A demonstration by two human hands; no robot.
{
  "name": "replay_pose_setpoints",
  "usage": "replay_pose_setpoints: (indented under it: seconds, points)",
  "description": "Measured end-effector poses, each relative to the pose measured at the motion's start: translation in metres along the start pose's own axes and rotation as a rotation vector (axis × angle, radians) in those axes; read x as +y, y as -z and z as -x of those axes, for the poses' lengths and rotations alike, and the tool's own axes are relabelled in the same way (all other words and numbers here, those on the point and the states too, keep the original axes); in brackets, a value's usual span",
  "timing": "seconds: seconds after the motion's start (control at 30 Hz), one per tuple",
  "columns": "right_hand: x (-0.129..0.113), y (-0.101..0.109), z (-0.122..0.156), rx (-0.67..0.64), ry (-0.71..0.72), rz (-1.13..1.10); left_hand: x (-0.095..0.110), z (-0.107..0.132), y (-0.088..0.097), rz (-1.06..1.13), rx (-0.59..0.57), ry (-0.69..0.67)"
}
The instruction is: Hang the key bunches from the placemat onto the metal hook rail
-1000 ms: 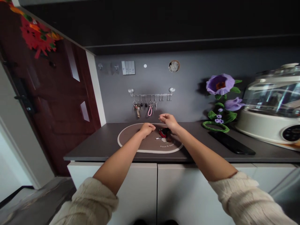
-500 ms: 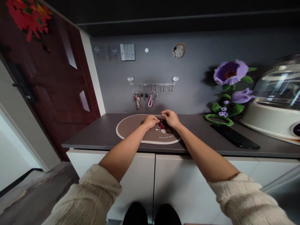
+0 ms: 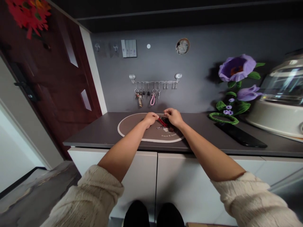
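My left hand [image 3: 151, 119] is closed in a pinch on one end of a red strap [image 3: 162, 121], which slants down to the right over the mat. My right hand [image 3: 174, 117] is raised just right of it, thumb and fingertips pressed together; whatever they hold is too small to make out. Beneath and between the hands lies a small pile of keys [image 3: 161, 127] with dark pieces, partly hidden by my right hand. The pile rests on a brown oval mat [image 3: 132, 126] with a pale rim.
On the wall behind, a clear hook rail [image 3: 155, 82] carries several key bunches, one with a pink loop [image 3: 152, 99]. To the right are a purple flower ornament [image 3: 236, 70], a black phone [image 3: 241, 135] and a white appliance with a clear lid [image 3: 276, 112]. A dark red door [image 3: 54, 82] stands left.
My left hand has shifted slightly up and left, drawing the red strap out straighter. My right hand stays pinched in nearly the same place. The view has tilted a little.
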State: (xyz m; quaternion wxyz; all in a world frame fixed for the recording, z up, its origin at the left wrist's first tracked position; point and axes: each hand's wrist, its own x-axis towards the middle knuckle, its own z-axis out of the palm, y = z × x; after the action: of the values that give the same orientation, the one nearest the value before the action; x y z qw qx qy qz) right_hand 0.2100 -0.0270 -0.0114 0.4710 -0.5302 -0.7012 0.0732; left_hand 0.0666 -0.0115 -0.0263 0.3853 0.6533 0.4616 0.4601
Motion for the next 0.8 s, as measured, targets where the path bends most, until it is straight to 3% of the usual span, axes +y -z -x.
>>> replay_pose_setpoints:
  seconds: [0.2,0.5,0.8]
  points:
    - [-0.004,0.002,0.003,-0.009,-0.004,0.016,0.000,-0.003,0.003,0.123,0.044,-0.003]
    - [-0.006,0.002,0.003,-0.018,0.028,-0.006,0.008,-0.002,0.005,0.452,-0.005,0.126]
    - [-0.010,0.004,0.005,-0.056,0.028,-0.023,0.010,-0.005,0.007,0.702,0.023,0.134]
